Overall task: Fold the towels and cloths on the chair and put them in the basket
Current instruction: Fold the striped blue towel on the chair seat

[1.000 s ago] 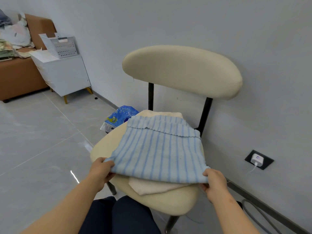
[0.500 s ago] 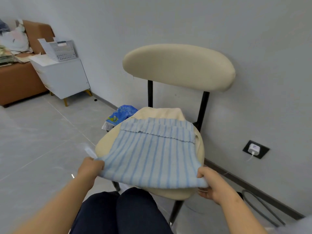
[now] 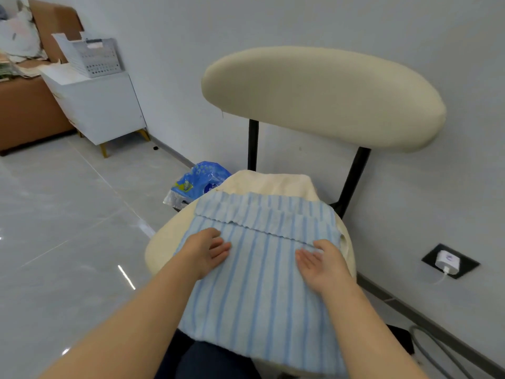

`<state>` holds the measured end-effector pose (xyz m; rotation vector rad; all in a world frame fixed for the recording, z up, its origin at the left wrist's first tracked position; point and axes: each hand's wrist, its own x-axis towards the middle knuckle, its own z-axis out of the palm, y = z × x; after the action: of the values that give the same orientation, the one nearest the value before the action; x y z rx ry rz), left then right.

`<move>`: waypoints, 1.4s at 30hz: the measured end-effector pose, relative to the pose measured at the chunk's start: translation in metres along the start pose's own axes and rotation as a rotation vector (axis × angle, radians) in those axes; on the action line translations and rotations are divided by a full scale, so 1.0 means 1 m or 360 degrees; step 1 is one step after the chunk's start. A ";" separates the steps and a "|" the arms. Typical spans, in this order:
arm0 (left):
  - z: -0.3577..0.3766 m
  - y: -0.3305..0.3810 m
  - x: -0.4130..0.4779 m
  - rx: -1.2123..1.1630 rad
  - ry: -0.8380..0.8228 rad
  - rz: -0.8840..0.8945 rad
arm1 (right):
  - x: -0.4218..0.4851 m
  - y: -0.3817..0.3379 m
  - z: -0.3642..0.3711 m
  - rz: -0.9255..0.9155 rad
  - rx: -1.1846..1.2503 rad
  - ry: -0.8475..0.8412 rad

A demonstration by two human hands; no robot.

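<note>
Head view: left hand [image 3: 205, 253], right hand [image 3: 323, 262], fingers straight, flat on pale-blue striped terry towel [image 3: 259, 291] atop cream padded chair [image 3: 314, 97]. Risk: overhang at chair front may drag towel off.

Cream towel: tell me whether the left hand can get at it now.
Probably yes: the cream towel shows bare beyond the striped cloth, which covers the rest under the left hand.
</note>
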<state>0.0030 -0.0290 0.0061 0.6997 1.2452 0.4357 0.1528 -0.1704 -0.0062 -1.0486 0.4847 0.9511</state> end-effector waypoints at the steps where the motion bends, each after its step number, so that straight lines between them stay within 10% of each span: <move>1: 0.005 0.005 0.008 -0.0070 0.0014 -0.0011 | 0.007 -0.002 0.003 0.0033 0.0149 0.0010; 27: 0.057 0.066 0.120 -0.0257 0.0049 0.0088 | 0.113 -0.066 0.052 -0.0283 -0.0113 0.0136; 36: 0.039 0.034 0.114 0.1512 0.0315 0.1032 | 0.100 -0.047 0.030 -0.0781 -0.0824 0.0246; 42: -0.011 -0.001 0.067 0.1900 0.0310 0.1235 | 0.051 -0.019 -0.014 -0.0957 -0.1275 0.0215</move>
<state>0.0112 0.0167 -0.0438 2.2364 1.3211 0.3496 0.1966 -0.1640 -0.0402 -1.8549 -0.1476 0.5188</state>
